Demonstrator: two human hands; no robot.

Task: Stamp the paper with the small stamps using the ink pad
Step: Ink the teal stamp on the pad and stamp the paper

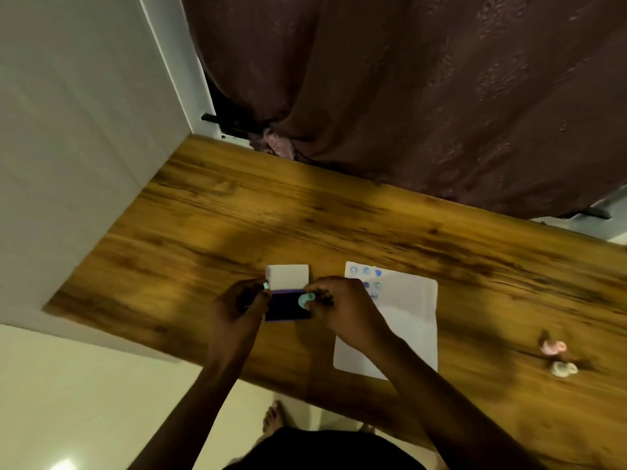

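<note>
R hand [342,308] is pinching a small mint stamp [306,300], grip clamped on it, pressing it onto the purple ink pad [288,308] w/ its white lid [288,277] flipped open behind. L hand [242,301] is steadying the pad's left edge, fingers closed on it. Paper [403,334] is lying just beside, on the counter [203,232], already carrying blue prints along its far-left corner. Two spare stamps [558,357] are sitting well apart to the right. Risks: tilting the stamp → patchy inking; inky fingertips smudging the paper; overlapping existing prints.
</note>
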